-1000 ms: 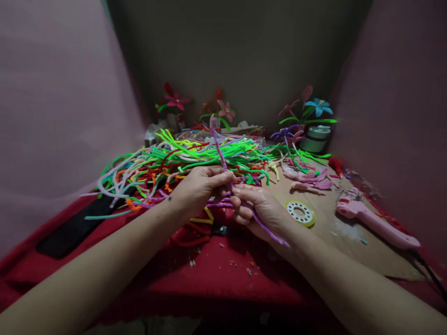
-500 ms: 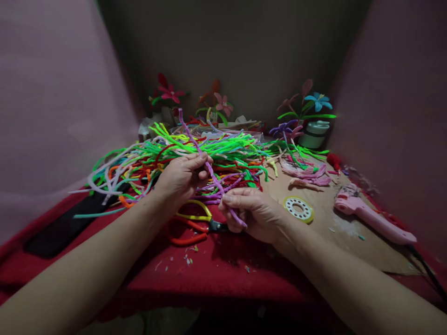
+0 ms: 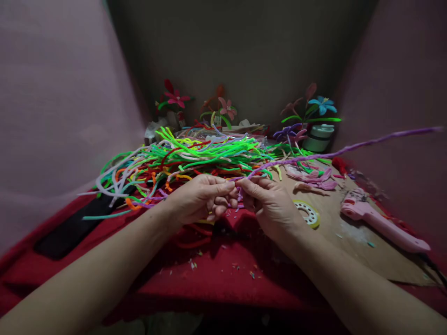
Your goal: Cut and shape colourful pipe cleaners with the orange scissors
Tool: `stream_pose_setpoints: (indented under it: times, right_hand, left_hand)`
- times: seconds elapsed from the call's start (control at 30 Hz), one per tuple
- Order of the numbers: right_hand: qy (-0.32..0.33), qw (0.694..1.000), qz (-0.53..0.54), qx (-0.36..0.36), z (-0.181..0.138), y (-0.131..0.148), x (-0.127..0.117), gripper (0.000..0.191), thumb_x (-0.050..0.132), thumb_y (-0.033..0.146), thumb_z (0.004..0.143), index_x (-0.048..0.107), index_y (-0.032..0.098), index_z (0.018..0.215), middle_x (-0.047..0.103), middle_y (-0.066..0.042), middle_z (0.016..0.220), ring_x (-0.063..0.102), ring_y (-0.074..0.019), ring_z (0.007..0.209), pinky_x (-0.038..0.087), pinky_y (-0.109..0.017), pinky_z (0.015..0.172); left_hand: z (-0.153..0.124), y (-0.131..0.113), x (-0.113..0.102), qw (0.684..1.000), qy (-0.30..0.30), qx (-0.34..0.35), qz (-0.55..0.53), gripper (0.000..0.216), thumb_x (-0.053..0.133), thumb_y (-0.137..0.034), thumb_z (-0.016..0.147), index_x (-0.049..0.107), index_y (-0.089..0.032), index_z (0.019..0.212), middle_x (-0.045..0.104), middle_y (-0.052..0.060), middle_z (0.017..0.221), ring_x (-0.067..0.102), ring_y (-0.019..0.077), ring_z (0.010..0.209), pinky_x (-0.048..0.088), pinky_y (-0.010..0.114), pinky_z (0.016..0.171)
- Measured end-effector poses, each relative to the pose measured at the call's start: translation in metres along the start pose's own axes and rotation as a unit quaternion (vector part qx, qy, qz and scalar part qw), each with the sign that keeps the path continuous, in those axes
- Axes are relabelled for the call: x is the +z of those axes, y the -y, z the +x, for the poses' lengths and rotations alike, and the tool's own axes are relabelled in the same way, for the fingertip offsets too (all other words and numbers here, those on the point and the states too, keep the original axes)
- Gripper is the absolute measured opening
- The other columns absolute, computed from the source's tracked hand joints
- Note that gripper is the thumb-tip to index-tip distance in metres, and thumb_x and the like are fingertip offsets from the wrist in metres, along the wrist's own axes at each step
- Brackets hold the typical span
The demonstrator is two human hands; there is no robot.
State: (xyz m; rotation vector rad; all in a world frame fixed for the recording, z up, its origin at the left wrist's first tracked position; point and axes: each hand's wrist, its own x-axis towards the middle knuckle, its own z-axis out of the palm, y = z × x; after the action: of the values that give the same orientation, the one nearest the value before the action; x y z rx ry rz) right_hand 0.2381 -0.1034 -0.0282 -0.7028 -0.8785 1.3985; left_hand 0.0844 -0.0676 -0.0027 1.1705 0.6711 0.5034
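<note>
A long purple pipe cleaner runs from my fingertips out to the upper right, slightly bent. My left hand pinches its near end between thumb and forefinger. Close beside it, my right hand grips the same stem, thumb against forefinger, the two thumbs almost touching. Behind the hands lies a heap of pipe cleaners in green, white, red and other colours. Under my left hand, pliers with red and yellow handles are mostly hidden.
A pink glue gun and a roll of tape lie on brown cardboard at the right. A black phone-like slab is at left. Pipe-cleaner flowers and a pale lidded jar stand behind. Scraps dot the red cloth.
My hands have come together at one end of the purple pipe cleaner, which has swung from pointing up and left to stretching far right. The view has shifted slightly.
</note>
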Motion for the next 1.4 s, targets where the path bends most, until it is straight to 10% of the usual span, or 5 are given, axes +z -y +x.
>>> stream_pose_setpoints:
  times: [1.1,1.27,1.4]
  right_hand:
    - [-0.019,0.995,-0.095,-0.03,-0.003,0.002,0.004,0.01,0.066,0.017,0.065,0.057,0.015,0.063,0.054,0.003,0.056,0.046,-0.0073,0.049,0.034,-0.021,0.046]
    - [-0.026,0.978,-0.188,-0.084,-0.006,0.001,0.004,0.01,0.064,0.016,0.068,0.057,0.016,0.061,0.055,0.003,0.061,0.047,-0.0082,0.054,0.038,-0.022,0.052]
    - [-0.012,0.959,-0.258,-0.114,-0.012,0.001,0.007,0.008,0.062,0.018,0.072,0.058,0.018,0.065,0.055,0.002,0.062,0.05,-0.0108,0.058,0.041,-0.025,0.056]
  left_hand:
    - [-0.008,0.002,0.006,0.932,-0.068,0.109,0.34,0.014,0.042,-0.023,0.081,0.053,-0.015,0.076,0.05,-0.004,0.048,0.045,0.0074,0.04,0.036,0.019,0.042]
    - [-0.009,-0.001,0.012,0.862,-0.124,0.178,0.458,0.011,0.05,-0.015,0.071,0.058,-0.014,0.064,0.048,-0.004,0.047,0.042,0.0045,0.041,0.031,0.015,0.041]
    - [-0.008,-0.005,0.01,0.934,-0.096,0.043,0.341,0.014,0.05,-0.02,0.071,0.058,-0.014,0.062,0.052,-0.002,0.041,0.041,0.0067,0.033,0.03,0.017,0.034]
